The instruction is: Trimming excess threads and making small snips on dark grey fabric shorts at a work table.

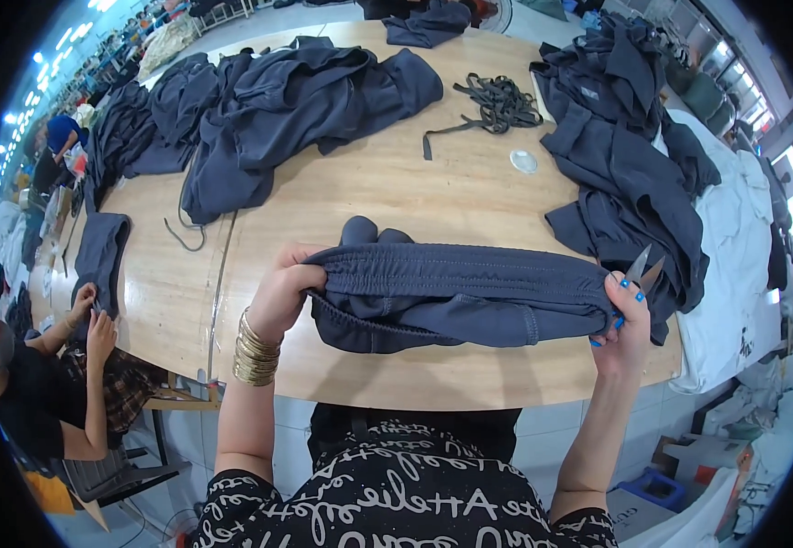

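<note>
A dark grey-blue garment point(456, 279) with a gathered elastic waistband is stretched between my hands above the near part of the table. My left hand point(280, 290) is closed on one end of the waistband, with gold bangles round the wrist. At the other end my right hand point(629, 327) grips the waistband and also holds a pair of small scissors point(639, 267), blades pointing up and away. The scissors' handles are hidden behind the fingers. The lower part of the garment sags and folds behind the band.
Dark garments are heaped on the wooden table point(323, 196) at the far left point(278, 110) and on the right point(634, 183). A tangled dark cord point(497, 102) and a round clear disc point(523, 162) lie between. At left, a seated co-worker point(58, 393) handles a dark piece of cloth.
</note>
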The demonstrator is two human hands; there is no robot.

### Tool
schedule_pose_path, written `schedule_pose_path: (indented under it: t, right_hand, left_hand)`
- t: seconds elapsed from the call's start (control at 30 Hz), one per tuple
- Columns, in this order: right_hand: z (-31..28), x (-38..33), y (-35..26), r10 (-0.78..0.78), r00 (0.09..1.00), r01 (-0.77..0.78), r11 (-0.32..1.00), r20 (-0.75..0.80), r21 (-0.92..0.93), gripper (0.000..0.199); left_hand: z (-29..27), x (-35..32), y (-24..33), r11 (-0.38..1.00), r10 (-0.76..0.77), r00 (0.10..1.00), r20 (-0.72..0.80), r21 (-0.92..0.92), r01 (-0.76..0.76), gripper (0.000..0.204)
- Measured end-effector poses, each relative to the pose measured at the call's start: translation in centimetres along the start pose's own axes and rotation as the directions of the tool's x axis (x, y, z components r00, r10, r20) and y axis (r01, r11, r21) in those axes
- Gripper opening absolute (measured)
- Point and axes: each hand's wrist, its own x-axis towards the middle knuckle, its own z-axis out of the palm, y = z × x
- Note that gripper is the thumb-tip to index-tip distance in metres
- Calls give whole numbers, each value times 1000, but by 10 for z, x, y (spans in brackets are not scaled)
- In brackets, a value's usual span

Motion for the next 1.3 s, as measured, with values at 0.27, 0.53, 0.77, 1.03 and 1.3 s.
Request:
schedule_pose_path:
  t: [0.27,0.53,0.77,1.03,1.3]
  right_hand:
    - [-3,-7,4,-19,998,16,999,-60,-38,13]
    - [-6,-6,6,-33,994,35,999,-106,11,11]
    - [7,-10,1,-27,995,19,996,-97,-86,15]
    - [7,-14,0,-57,998,54,994,-23,-96,14]
    - [7,-18,1,42,977,-12,990,209,-142,16]
  left_hand:
    - [13,-6,6,998,-19,1000,-8,58,20,33]
    - [14,-8,11,994,-30,998,49,103,25,28]
    - [12,-6,8,989,-32,999,22,146,28,31]
    - [11,-5,6,990,-40,999,12,134,38,33]
    - [8,-7,-1,994,-35,999,21,107,32,32]
